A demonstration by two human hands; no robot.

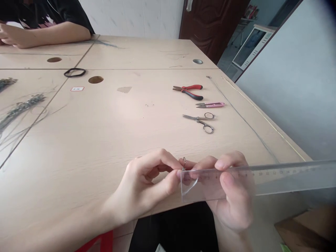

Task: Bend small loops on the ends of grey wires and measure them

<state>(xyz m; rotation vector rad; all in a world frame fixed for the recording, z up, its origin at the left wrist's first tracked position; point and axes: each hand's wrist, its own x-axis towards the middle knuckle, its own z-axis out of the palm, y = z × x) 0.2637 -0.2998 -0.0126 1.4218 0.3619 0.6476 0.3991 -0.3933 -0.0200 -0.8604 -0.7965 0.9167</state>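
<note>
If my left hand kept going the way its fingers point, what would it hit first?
Your left hand points rightward, so it would first meet the small metal ring and the clear ruler end held by your right hand, practically touching already.

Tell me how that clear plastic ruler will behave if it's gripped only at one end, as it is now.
The ruler looks thin and transparent, so it is probably light. It is long and pinched at its near end by the right hand, so the free end may flex or droop a little. Its smooth plastic face could slip between the fingers. The left hand holds a small metal ring at its zero end.
</note>
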